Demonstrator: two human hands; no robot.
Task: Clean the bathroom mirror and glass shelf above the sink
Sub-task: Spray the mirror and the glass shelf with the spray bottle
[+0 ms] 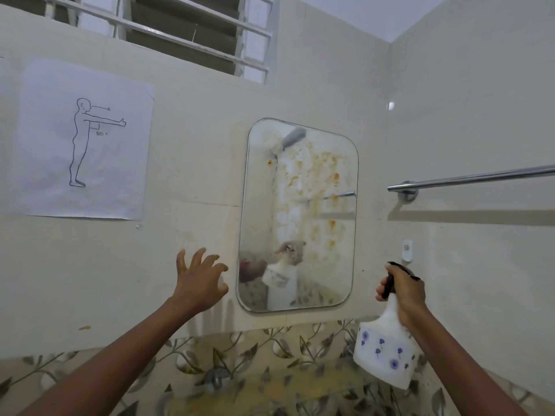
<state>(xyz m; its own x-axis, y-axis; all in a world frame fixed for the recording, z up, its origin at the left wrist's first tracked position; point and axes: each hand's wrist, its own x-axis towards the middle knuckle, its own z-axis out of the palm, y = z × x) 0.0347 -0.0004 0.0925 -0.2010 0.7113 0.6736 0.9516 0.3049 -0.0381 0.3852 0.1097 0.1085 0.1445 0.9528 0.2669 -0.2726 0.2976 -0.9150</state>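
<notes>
A: Where is the mirror (300,214)?

B: It hangs on the cream tiled wall (192,181), a rounded rectangle, just right of the wall's middle. Its glass is fogged and streaked, with orange-brown spots scattered over the upper and right parts.

A: And the hands?

B: The right hand (404,291) is wrapped tight around the dark trigger head of a white spray bottle (386,352), fingers curled over the lever. The bottle has small blue flowers printed on its body and hangs tilted, near the mirror's lower right corner but apart from the glass.

A: The left one?

B: The left hand (199,276) is empty, fingers spread and bent, raised just beside the mirror's lower left edge. I cannot tell whether the fingertips touch the wall.

A: Anything else on the wall?

B: A paper sheet (84,139) with a line drawing of a standing figure is stuck near the wall's left edge. A chrome towel bar (471,178) runs along the adjoining wall on the right, and a small white hook (407,250) sits below it. A band of leaf-patterned tiles (270,349) runs along beneath the mirror. The glass shelf itself I cannot make out.
</notes>
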